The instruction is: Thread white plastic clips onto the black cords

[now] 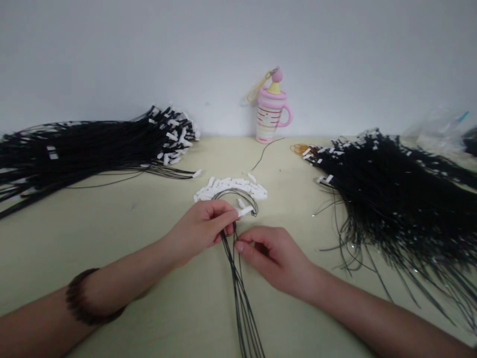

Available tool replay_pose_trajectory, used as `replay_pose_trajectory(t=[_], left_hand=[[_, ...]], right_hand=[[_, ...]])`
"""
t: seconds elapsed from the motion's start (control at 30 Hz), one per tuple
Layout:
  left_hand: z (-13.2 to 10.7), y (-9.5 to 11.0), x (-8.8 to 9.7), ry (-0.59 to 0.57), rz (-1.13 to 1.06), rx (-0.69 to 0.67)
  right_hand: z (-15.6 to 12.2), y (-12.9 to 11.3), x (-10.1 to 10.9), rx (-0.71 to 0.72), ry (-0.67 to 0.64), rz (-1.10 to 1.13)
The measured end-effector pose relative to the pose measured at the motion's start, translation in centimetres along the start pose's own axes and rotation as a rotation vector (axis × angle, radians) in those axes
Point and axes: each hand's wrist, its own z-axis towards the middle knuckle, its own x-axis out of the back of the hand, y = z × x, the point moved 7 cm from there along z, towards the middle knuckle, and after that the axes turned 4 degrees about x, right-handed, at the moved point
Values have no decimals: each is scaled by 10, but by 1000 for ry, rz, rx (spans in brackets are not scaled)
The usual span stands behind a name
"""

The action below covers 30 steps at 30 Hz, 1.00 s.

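My left hand (203, 226) is closed around several thin black cords (240, 298). A small white plastic piece (246, 211) sticks out at its thumb tip. The cords hang down toward the front edge of the view, and their upper part bends in a loop beyond the fingers. Just to the right, my right hand (278, 256) pinches one strand of the cords between thumb and forefinger. Right behind the hands lies a curved heap of small white plastic pieces (238, 186), partly under the cord loop.
A thick bundle of black cords with white ends (112, 144) lies at the left. Another large pile of black cords (406, 194) spreads over the right side. Against the wall stands a pink-striped cup (267, 117), near yellow-brown bands (298, 149) and a clear plastic bag (439, 132).
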Motion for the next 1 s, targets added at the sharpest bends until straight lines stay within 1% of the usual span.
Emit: replay_pose_trajectory(t=[0.07, 0.13, 0.23, 0.33, 0.4, 0.5, 0.57, 0.6, 0.67, 0.7, 0.73, 0.83, 0.87, 0.9, 0.97, 1.0], left_hand=[[-1, 1, 1, 28, -14, -18], [-2, 3, 1, 48, -18, -36], [-4, 4, 0, 67, -1, -54], [-6, 4, -1, 71, -24, -52], [-6, 3, -1, 85, -41, -40], [-5, -1, 1, 98, -55, -22], [-2, -4, 2, 75, -93, -5], [-1, -6, 2, 59, -114, 5], [1, -9, 3, 29, -146, 25], [2, -9, 3, 20, -154, 32], [2, -10, 3, 14, -154, 40], [2, -9, 3, 3, -144, 62], [1, -9, 3, -1, -139, 71], [1, -9, 3, -5, -136, 78], [1, -9, 2, -10, -136, 86], [0, -9, 2, -13, -137, 87]], right_hand=[[1, 2, 0, -21, 29, 26], [2, 8, -1, -96, 44, 111], [4, 15, -3, -239, 44, 374], [6, 16, -7, -336, 9, 662], [6, 16, -9, -384, -6, 769], [3, 22, -8, -445, 28, 899], [0, 24, -3, -472, 25, 1030], [-2, 22, 0, -473, -4, 1104], [-5, 14, 13, -424, -95, 1213], [-7, 8, 22, -369, -150, 1234], [-9, 2, 34, -295, -189, 1221], [-17, -14, 72, -31, -231, 1063], [-19, -19, 84, 59, -225, 1004], [-21, -21, 95, 129, -189, 945], [-20, -21, 115, 202, -42, 863], [-19, -18, 124, 196, 63, 847]])
